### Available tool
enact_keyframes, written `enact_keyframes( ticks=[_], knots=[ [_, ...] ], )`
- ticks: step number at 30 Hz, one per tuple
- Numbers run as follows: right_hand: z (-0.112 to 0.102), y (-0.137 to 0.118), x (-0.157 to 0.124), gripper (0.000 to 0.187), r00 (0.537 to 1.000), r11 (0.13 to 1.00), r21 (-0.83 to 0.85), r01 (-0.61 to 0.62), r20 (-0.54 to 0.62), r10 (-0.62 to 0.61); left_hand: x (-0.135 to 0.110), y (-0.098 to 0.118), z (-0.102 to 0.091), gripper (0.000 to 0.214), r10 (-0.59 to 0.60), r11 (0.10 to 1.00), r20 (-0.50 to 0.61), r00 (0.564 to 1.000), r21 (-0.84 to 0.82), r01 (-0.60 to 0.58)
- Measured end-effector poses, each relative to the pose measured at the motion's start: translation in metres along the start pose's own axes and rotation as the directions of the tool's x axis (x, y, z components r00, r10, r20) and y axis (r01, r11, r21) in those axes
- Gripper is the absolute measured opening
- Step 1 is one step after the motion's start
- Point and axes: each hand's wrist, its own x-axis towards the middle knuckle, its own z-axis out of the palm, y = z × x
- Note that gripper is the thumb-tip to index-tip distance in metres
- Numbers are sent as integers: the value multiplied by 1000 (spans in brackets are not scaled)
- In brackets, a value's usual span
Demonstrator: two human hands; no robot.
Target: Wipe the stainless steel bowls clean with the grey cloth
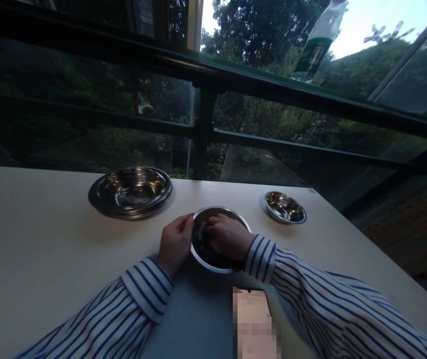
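A round metal bowl (213, 268) stands on the white table in front of me. My left hand (176, 243) grips its left rim, the thumb and fingers closed on the edge. Inside the bowl is my right hand (228, 237), reaching in from the right with its fingers curled downward. Whatever those fingertips touch or hold is hidden in the dark inside of the bowl.
A stack of wide metal bowls (131, 194) sits at the back left of the white table (49, 249). One small metal bowl (285, 207) is at the back right. A phone (256, 324) lies nearest me. Behind the table, a plastic bottle (316, 47) stands on the dark railing (250, 80).
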Motion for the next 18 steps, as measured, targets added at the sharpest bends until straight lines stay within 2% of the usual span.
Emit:
enact_keyframes(
  ticks=[2, 4, 8, 11, 14, 18],
  knots=[
    [-3, -4, -3, 21, 995, 996, 30, 87, 54, -88, 0, 0, 0, 31, -13, 1000, -5, 1000, -1, 13],
    [-5, -6, -3, 20, 988, 992, 32, 122, 89, -125, 0, 0, 0, 31, -23, 1000, 5, 1000, 0, 23],
    [-5, -2, 3, 21, 999, 998, -63, -18, 29, 20, 0, 1, 0, 33, -1, 1000, 32, 999, -8, 1],
    [-3, 3, 4, 23, 996, 992, -94, -85, 2, 85, 0, 0, 1, 32, 19, 1000, 8, 1000, 16, -19],
    [-4, 4, 0, 22, 997, 993, -96, -64, 24, 67, -1, -2, 1, 29, 31, 998, -18, 999, 49, -30],
    [-8, 2, -5, 20, 995, 997, -68, 41, 95, -34, -1, -1, 2, 29, 23, 998, -23, 999, 57, -22]
  ],
)
